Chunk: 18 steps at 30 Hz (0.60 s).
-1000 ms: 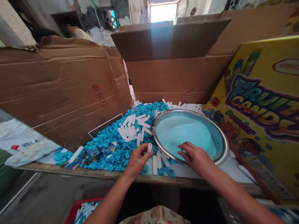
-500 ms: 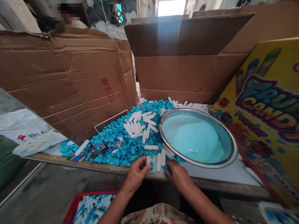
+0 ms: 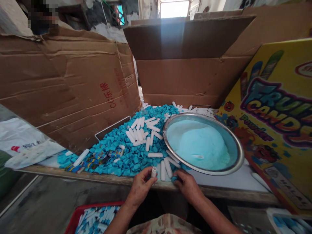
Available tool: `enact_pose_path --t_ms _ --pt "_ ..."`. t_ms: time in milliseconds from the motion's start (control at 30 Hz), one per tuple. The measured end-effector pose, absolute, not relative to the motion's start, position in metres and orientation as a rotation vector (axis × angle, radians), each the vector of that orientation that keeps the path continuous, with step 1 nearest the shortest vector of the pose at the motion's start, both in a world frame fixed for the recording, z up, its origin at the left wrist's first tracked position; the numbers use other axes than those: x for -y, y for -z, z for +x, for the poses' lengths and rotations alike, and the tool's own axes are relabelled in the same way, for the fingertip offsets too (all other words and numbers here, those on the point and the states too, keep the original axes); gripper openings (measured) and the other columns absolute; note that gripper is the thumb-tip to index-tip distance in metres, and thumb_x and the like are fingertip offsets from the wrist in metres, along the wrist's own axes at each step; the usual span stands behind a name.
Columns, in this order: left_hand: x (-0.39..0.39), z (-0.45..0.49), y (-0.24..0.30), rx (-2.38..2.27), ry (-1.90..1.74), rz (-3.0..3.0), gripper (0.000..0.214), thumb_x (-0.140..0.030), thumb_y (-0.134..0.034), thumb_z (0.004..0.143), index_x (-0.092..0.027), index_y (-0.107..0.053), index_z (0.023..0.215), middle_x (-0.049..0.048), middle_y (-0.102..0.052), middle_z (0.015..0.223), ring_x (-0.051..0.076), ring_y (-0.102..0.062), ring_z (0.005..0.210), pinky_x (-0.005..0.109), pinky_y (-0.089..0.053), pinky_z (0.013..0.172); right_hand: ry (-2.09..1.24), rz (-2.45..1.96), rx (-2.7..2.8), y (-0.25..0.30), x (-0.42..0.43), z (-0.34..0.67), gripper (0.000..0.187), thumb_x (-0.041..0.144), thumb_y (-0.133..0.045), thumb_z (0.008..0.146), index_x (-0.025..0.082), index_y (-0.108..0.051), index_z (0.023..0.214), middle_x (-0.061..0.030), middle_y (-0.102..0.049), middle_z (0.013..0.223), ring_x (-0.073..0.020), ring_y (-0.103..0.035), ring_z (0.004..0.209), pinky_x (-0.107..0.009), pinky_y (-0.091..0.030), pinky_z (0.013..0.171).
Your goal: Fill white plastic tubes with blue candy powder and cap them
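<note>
Near the table's front edge, my left hand [image 3: 142, 183] pinches a small white plastic tube [image 3: 153, 171] upright, its open mouth facing up. To its right, my right hand [image 3: 187, 183] is closed with a blue cap [image 3: 174, 178] between thumb and fingers. Between the hands lie white tubes [image 3: 168, 167] on the tabletop. Behind them spreads a heap of blue caps [image 3: 131, 161], with more white tubes [image 3: 138, 135] lying on top. Beyond my right hand stands a steel bowl [image 3: 240, 159] holding pale blue powder [image 3: 202, 143] with a small white object in it.
Cardboard walls [image 3: 73, 87] rise at the left and back. A yellow printed candy box [image 3: 273, 130] leans at the right. Below the table, a red crate [image 3: 73, 221] holds blue-and-white pieces, and a white container [image 3: 273, 214] sits at lower right. A white sack [image 3: 24, 136] hangs at left.
My right hand has drawn slightly back from the white tubes, and the blue cap now shows in its fingers. One tube beside it has tilted. The camera view has shifted a little.
</note>
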<state>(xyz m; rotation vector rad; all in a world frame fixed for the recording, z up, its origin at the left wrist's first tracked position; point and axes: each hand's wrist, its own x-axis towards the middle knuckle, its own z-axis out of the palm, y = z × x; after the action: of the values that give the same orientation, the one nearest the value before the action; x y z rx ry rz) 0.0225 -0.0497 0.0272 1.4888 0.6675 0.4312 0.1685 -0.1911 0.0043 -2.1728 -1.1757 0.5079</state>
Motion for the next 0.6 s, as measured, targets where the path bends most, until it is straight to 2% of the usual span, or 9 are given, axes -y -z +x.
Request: enact_pose_path --t_ms 233,367,500,600 --pt "0.032 0.005 -0.031 -0.802 -0.577 1.406 0.030 -0.034 -0.070 0.059 -0.016 -0.064 0.083 0.0046 -0.071 0.080 0.022 -0.064 0.080 0.033 -0.049 0.074 -0.360 -2.396 1.418 -0.021 0.175 0.160 0.021 0.011 -0.047 0.079 0.017 -0.059 0.095 -0.0093 -0.059 0.099 -0.0207 -0.058 0.086 -0.030 -0.044 0.074" --pt "0.032 -0.002 -0.028 -0.820 -0.581 1.376 0.035 -0.035 -0.071 0.058 -0.016 -0.063 0.086 0.0048 -0.071 0.080 0.024 -0.064 0.081 0.034 -0.049 0.075 -0.264 -2.378 1.705 -0.032 0.146 0.147 0.021 0.017 -0.042 0.087 0.018 -0.061 0.094 -0.0105 -0.058 0.096 -0.0208 -0.058 0.084 -0.030 -0.045 0.072" --pt "0.037 -0.004 -0.028 -0.815 -0.578 1.354 0.034 -0.033 -0.071 0.058 -0.016 -0.063 0.087 0.0043 -0.070 0.079 0.023 -0.064 0.081 0.033 -0.049 0.076 -0.309 -2.441 1.826 -0.032 0.120 0.140 0.018 0.021 -0.050 0.084 0.013 -0.064 0.090 -0.0164 -0.057 0.100 -0.0258 -0.057 0.089 -0.035 -0.044 0.077" --pt "0.038 -0.007 -0.027 -0.829 -0.578 1.365 0.032 -0.031 -0.070 0.060 -0.016 -0.064 0.088 0.0042 -0.071 0.079 0.022 -0.064 0.079 0.031 -0.049 0.074 -0.398 -2.408 1.800 -0.031 0.116 0.140 0.015 0.023 -0.054 0.081 0.013 -0.064 0.088 -0.0147 -0.056 0.101 -0.0251 -0.056 0.092 -0.034 -0.043 0.080"
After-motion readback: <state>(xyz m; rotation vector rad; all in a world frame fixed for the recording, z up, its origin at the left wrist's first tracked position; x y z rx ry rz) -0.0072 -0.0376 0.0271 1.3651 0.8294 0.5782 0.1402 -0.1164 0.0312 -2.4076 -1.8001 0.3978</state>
